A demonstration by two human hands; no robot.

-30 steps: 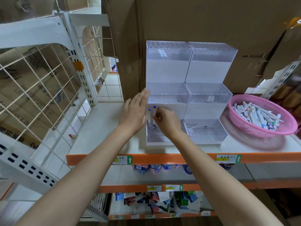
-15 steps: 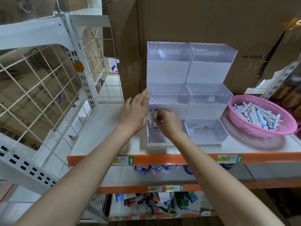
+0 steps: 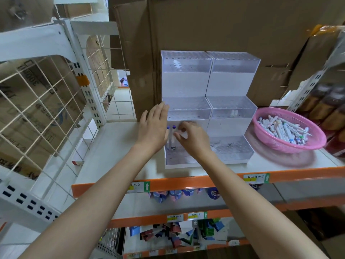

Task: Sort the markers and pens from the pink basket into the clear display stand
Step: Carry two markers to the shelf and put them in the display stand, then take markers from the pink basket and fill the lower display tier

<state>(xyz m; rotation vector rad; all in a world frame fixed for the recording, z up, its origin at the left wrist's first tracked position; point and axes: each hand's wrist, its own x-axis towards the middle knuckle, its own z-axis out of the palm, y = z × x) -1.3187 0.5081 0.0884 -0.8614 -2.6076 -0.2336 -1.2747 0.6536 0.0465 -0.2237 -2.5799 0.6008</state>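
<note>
Looking down at a white shelf (image 3: 112,146) with an orange front edge, we note the clear display stand (image 3: 186,85) at centre frame: two stepped units side by side, backed by cardboard boxes (image 3: 224,25). Left hand (image 3: 153,131): fingers straight and together, laid flat against the stand's left outer wall at the height of the lowest and middle steps. Right hand (image 3: 194,141): fingers curled over the lowest step of the left unit, thumb tip against the barrel of the nearer of two blue-capped markers (image 3: 171,134). Whether it pinches that marker we cannot tell; the fingers hide the contact. Both markers stand upright, side by side, at the back left of that lowest step, between the two hands. Two small white pieces (image 3: 234,113) sit in the middle step of the right unit. Pink basket (image 3: 276,144) rests on the shelf at right of frame, just beside the stand, holding a loose pile of markers and pens (image 3: 283,129). White wire grid (image 3: 46,100) fills the left of the frame.
</note>
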